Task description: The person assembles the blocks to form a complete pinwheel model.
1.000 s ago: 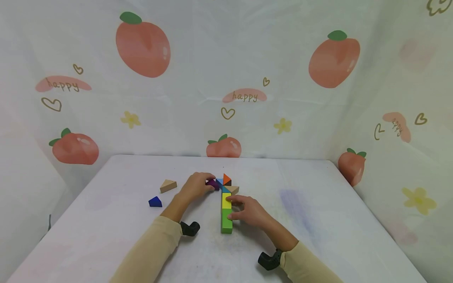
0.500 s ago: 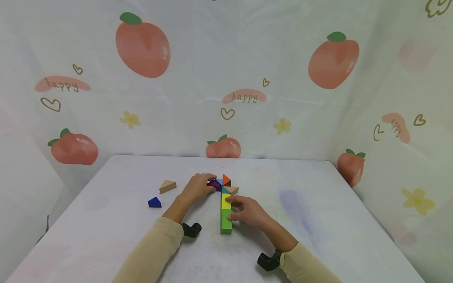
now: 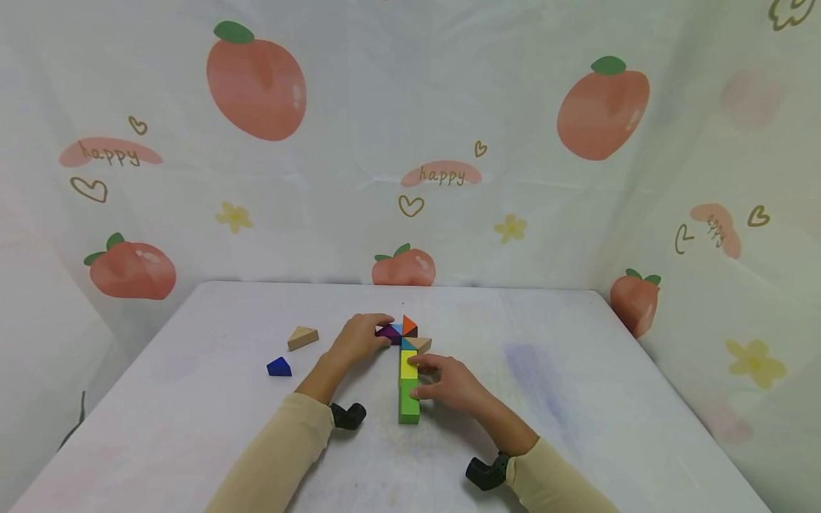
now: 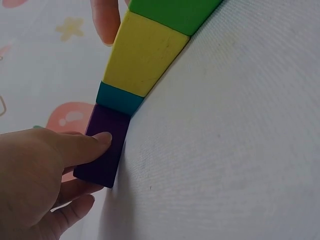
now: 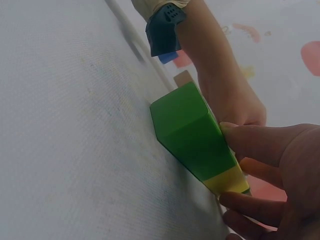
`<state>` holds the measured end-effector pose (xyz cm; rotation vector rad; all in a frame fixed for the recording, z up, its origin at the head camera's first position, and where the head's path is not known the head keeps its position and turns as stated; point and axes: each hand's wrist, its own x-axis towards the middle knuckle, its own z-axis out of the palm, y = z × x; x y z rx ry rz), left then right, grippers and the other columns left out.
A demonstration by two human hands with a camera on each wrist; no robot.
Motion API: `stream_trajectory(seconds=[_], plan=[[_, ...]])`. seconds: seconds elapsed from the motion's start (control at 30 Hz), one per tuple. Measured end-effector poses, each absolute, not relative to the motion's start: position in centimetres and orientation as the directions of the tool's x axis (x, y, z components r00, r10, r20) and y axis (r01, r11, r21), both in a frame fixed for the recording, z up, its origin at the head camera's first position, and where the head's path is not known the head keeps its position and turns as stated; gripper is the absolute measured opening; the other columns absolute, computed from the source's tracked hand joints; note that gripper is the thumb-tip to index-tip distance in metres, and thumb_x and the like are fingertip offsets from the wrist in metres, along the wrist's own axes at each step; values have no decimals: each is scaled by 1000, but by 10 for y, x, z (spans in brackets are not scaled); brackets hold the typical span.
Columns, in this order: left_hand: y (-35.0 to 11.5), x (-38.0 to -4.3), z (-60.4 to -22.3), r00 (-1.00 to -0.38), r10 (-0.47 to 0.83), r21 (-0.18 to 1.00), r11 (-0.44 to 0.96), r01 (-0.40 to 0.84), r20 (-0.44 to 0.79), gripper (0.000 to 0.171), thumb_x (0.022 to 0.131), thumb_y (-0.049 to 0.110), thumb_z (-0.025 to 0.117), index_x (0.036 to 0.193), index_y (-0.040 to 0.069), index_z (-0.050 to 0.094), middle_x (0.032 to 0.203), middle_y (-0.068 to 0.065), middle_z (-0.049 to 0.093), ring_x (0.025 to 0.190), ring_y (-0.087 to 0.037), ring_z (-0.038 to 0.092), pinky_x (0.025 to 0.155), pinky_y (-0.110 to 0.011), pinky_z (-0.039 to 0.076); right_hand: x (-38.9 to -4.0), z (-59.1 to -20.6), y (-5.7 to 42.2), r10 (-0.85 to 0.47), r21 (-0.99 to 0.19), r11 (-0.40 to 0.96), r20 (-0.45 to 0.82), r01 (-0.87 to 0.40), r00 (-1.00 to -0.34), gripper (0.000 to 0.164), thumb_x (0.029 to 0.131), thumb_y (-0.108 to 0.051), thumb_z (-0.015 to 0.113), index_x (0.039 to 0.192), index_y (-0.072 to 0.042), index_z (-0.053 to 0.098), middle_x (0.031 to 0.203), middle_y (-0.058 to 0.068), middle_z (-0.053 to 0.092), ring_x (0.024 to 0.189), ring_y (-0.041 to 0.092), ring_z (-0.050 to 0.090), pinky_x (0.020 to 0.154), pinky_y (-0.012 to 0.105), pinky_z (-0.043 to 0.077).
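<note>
My left hand [image 3: 355, 340] pinches a purple triangular block [image 3: 390, 333] between thumb and fingers. In the left wrist view that purple block [image 4: 104, 160] stands against a teal block [image 4: 119, 99]. The right hand [image 3: 452, 381] touches the row's right side, thumb at the green block [image 3: 409, 406] and fingertips at the yellow block [image 3: 408, 363]. Teal, orange, light blue and wooden triangles meet beyond the yellow block: the orange triangle [image 3: 410, 326] at the back, the wooden triangle [image 3: 421, 344] on the right. Part of the purple block is hidden by my left fingers.
Left of my left hand lie a loose wooden triangular block [image 3: 303, 338] and a dark blue block [image 3: 279, 367]. The white table [image 3: 545, 427] ends at a patterned cloth [image 3: 500, 92] behind. Black wrist devices sit on both wrists.
The purple block has shifted slightly right with my left hand, closing up to the teal and light blue triangles. The right hand stays on the green and yellow blocks.
</note>
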<state>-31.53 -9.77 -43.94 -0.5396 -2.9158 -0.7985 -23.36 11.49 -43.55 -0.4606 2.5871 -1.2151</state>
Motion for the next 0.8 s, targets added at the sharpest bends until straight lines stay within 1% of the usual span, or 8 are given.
stream_trajectory(seconds=[0.17,0.33,0.43,0.6,0.8], plan=[[-98,-315,-440,-935,316,489,798,354,160,40,87,15,75,126,16,67,122,-8,66,109,-26,58,98,-45,45,-234,-435,115,-380,-775,607,-89,-176,-921,55,81,-28,80,131,-18,61,125,4,63,118,25,54,102,52,39],[-98,-314,-439,-938,314,497,796,345,148,44,86,16,75,129,17,64,122,-7,65,109,-25,59,98,-46,46,-234,-435,115,-378,-771,611,-87,-178,-921,54,81,-28,81,131,-18,62,125,4,63,119,25,54,103,53,38],[-101,-314,-435,-941,307,494,802,335,141,47,87,17,75,132,20,62,124,-5,65,106,-24,60,95,-45,48,-234,-435,115,-375,-772,613,-94,-171,-922,54,81,-29,81,131,-18,62,126,3,62,119,25,53,103,53,39],[-109,-312,-427,-942,297,472,815,336,158,48,87,20,74,134,23,61,124,-2,64,100,-21,62,87,-42,52,-233,-435,115,-371,-772,614,-100,-164,-923,55,81,-30,80,131,-19,62,127,3,61,119,25,53,102,53,40],[-123,-308,-415,-933,300,415,837,357,198,47,87,23,74,132,21,62,125,-5,64,105,-24,59,89,-45,51,-232,-435,115,-379,-766,616,-85,-183,-921,56,81,-29,80,132,-17,61,127,4,62,118,25,53,103,53,39]])
